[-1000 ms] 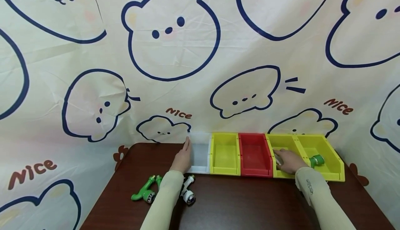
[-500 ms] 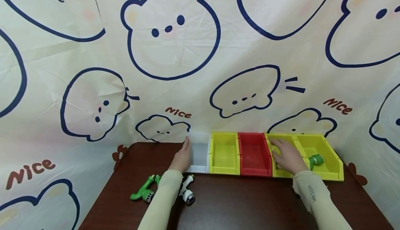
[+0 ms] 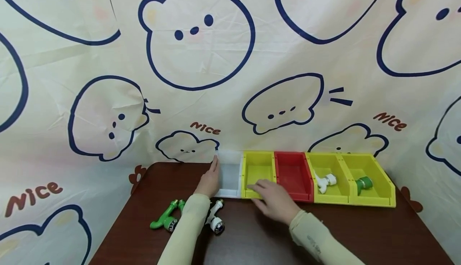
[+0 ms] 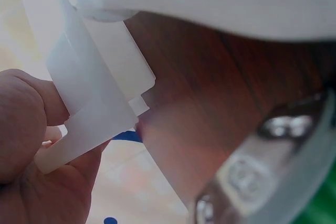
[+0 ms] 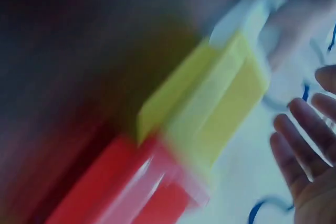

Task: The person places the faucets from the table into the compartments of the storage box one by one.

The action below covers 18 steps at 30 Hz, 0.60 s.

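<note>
My left hand pinches the left side wall of the white bin; in the left wrist view thumb and fingers lie on either side of that wall. My right hand, fingers spread and holding nothing, hovers over the front of the left yellow bin. A white faucet lies in the yellow bin right of the red bin. The rightmost yellow bin holds a green faucet. The right wrist view is blurred.
On the brown table, near my left sleeve, lie a green faucet and a white faucet. Another green piece is partly hidden by the sleeve. A curtain printed with cartoon animals hangs behind the bins.
My right hand has left the yellow bin beside the red one and moved left, uncovering the white faucet there. My left hand stays on the white bin.
</note>
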{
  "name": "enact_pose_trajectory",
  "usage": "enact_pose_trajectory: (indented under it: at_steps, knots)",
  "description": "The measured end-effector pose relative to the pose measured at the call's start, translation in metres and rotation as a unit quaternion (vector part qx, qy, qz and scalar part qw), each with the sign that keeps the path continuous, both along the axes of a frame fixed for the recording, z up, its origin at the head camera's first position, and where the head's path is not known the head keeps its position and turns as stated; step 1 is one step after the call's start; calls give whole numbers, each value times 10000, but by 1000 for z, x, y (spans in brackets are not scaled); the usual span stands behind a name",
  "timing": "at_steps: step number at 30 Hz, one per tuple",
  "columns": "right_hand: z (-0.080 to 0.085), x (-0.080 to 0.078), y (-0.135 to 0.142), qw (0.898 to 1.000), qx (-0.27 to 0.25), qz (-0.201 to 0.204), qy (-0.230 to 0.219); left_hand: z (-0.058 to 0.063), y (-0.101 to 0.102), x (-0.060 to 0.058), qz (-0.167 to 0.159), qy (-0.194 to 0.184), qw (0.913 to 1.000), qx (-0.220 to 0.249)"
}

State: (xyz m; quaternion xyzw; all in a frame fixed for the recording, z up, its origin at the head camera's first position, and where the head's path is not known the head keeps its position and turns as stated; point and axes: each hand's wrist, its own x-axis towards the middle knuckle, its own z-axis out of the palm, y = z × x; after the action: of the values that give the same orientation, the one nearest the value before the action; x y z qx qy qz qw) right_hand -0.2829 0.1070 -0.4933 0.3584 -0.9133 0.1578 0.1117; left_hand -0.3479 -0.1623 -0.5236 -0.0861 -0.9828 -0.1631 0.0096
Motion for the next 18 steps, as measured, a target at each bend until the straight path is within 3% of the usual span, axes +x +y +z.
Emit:
enact_pose_trajectory:
  at_steps: [4, 8, 14, 18]
  knots:
    - [-5, 12, -37, 9980, 145, 587, -203, 3, -1, 1, -7, 26, 10000, 33]
    - [-12, 18, -65, 9940, 465, 904, -404, 5, 0, 4, -48, 99, 9999, 71]
    - [-25, 25, -96, 9888, 897, 960, -702, 3, 1, 2, 30, 43, 9999, 101]
    - [-33, 30, -110, 9878, 1100, 900, -644, 1, 0, 0, 40, -14, 10000, 29]
